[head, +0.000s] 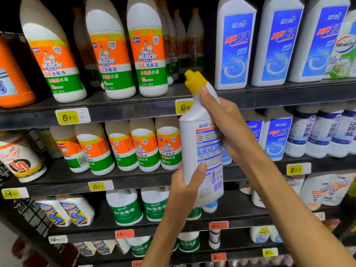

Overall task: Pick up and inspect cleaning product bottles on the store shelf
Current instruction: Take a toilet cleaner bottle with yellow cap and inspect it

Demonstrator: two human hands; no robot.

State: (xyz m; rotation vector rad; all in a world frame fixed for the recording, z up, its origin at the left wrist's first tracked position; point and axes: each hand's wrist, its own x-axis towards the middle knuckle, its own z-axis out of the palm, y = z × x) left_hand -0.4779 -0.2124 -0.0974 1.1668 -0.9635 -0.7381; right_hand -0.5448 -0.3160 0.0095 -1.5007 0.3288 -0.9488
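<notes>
White bottle (200,151) in two hands (229,126).

Both hands, left hand (185,186) low and right hand (229,128) high, grip a yellow-capped white bottle (200,151) before stocked shelves (134,110).

Dark metal shelving (119,110) with yellow price tags (69,116).

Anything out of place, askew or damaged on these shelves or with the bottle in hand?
Nothing spilled or damaged shows. One Mr Muscle bottle on the second shelf is turned, barcode facing out, unlike its neighbours. The held bottle looks intact, cap on.
</notes>
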